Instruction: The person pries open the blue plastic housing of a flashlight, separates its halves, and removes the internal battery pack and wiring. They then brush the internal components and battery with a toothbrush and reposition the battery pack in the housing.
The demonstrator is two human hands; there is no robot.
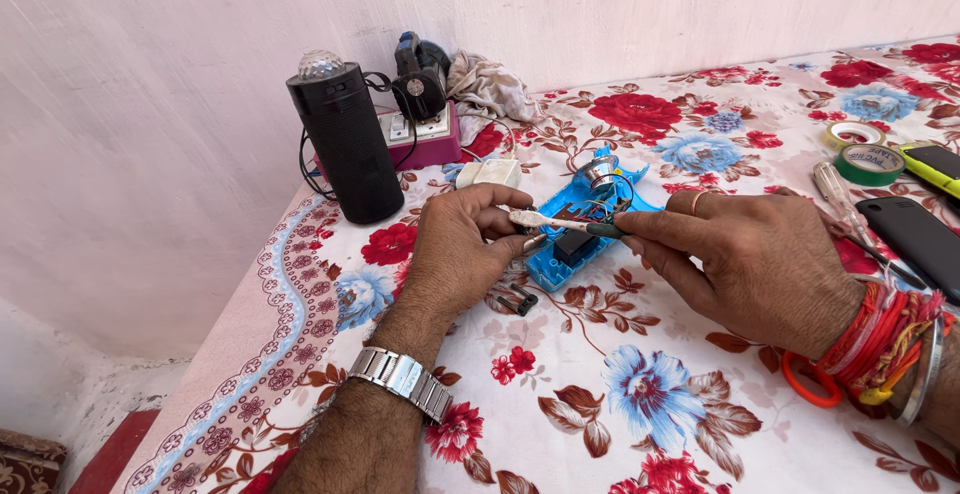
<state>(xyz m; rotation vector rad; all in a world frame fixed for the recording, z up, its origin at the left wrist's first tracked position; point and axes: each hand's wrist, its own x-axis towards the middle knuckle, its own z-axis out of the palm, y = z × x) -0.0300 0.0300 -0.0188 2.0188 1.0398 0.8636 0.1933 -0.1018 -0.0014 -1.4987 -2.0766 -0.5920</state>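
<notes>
My left hand (462,254) pinches the white end of a thin tool (555,222) that looks like a small brush or probe. My right hand (745,254) grips the tool's dark green end between thumb and fingers. Both hands hover over an opened blue plastic device (572,204) with a small metal motor and wires inside. A small dark part (516,301) lies on the cloth under my left hand. A metal watch is on my left wrist; red threads and bangles are on my right.
A black cylindrical speaker (348,144) stands at the back left beside a pink socket box (430,134) with a plugged-in charger. Tape rolls (866,162), a screwdriver (833,189) and two phones (918,239) lie at the right on the floral cloth (620,394).
</notes>
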